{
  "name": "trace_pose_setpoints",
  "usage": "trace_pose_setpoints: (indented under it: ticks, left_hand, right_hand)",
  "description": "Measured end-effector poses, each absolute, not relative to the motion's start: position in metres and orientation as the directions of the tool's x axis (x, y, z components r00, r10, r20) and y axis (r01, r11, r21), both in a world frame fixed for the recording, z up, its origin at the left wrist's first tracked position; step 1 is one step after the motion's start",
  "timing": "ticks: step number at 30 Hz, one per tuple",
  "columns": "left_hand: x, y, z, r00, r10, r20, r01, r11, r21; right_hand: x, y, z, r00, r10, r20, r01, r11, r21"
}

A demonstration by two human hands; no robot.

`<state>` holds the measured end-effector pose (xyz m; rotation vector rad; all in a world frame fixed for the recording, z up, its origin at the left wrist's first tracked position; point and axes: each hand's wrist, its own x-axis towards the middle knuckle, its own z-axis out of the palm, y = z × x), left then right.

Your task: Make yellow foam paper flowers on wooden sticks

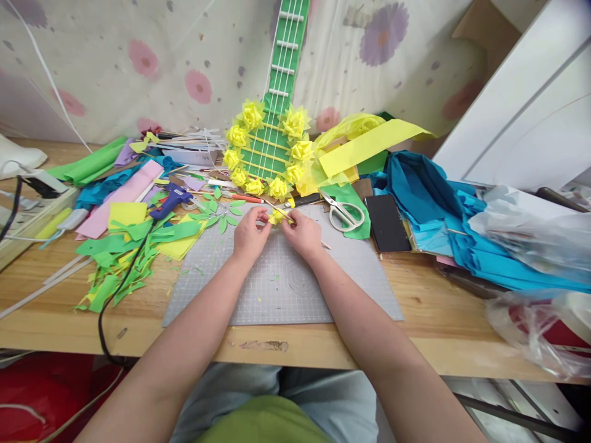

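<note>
Over the grey cutting mat [272, 301], both hands meet at a small yellow paper flower piece [277, 216]. My left hand [252, 235] pinches its left side with thumb and fingers. In my right hand [302, 235] is a thin wooden stick [325, 245], slanting across the yellow paper, its lower end poking out beneath the palm. Just behind my hands stands a green paper guitar [265, 151], edged with yellow paper roses [295, 122]. Green paper leaves [223, 221] lie left of my left hand. White-handled scissors [344, 215] rest right of my right hand.
At left, a blue glue gun [170, 200] with a black cord lies among green and yellow paper scraps [124, 264]. To the right are a black phone [388, 223], blue crepe paper [415, 184] and a plastic bag [545, 332]. A yellow strip [373, 147] lies behind.
</note>
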<state>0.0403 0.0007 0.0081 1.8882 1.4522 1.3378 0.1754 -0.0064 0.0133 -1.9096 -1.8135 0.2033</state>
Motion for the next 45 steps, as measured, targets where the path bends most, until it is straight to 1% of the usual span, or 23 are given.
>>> trace_pose_setpoints:
  ticks: [5, 13, 16, 19, 21, 28, 33, 37, 39, 43, 45]
  left_hand:
    - [0.040, 0.001, 0.006, -0.071, 0.873, 0.483, 0.589, -0.353, 0.727]
    - [0.042, -0.001, 0.006, -0.126, 0.848, 0.515, 0.669, -0.311, 0.675]
    - [0.044, 0.001, 0.005, -0.221, 0.828, 0.516, 0.633, -0.280, 0.722]
    - [0.044, 0.005, 0.002, -0.317, 0.816, 0.483, 0.533, -0.268, 0.803]
    - [0.044, 0.008, 0.000, -0.346, 0.825, 0.448, 0.461, -0.266, 0.846]
    - [0.047, 0.010, -0.002, -0.343, 0.864, 0.369, 0.327, -0.259, 0.909]
    - [0.048, 0.012, -0.006, -0.337, 0.897, 0.285, 0.213, -0.222, 0.952]
    - [0.048, 0.012, -0.008, -0.302, 0.924, 0.234, 0.170, -0.189, 0.967]
    - [0.048, 0.012, -0.008, -0.290, 0.925, 0.245, 0.188, -0.196, 0.962]
    - [0.047, 0.009, -0.006, -0.267, 0.893, 0.362, 0.297, -0.281, 0.913]
    - [0.047, 0.007, -0.005, -0.256, 0.883, 0.394, 0.333, -0.302, 0.893]
  right_hand:
    - [0.172, -0.008, 0.013, 0.071, 0.967, 0.246, 0.882, 0.054, -0.468]
    - [0.168, -0.010, 0.015, 0.095, 0.955, 0.282, 0.859, 0.065, -0.508]
    - [0.165, -0.012, 0.015, 0.081, 0.952, 0.295, 0.859, 0.083, -0.505]
    - [0.163, -0.012, 0.013, 0.051, 0.950, 0.308, 0.861, 0.114, -0.495]
    - [0.161, -0.012, 0.012, 0.038, 0.949, 0.312, 0.863, 0.127, -0.490]
    - [0.161, -0.012, 0.011, 0.041, 0.937, 0.348, 0.871, 0.137, -0.471]
    - [0.161, -0.013, 0.013, 0.047, 0.935, 0.353, 0.871, 0.134, -0.472]
    - [0.163, -0.012, 0.013, 0.057, 0.930, 0.363, 0.874, 0.130, -0.469]
    - [0.165, -0.012, 0.013, 0.071, 0.926, 0.371, 0.872, 0.123, -0.474]
    - [0.169, -0.010, 0.013, 0.100, 0.916, 0.389, 0.860, 0.117, -0.496]
    - [0.171, -0.009, 0.012, 0.109, 0.917, 0.383, 0.857, 0.109, -0.505]
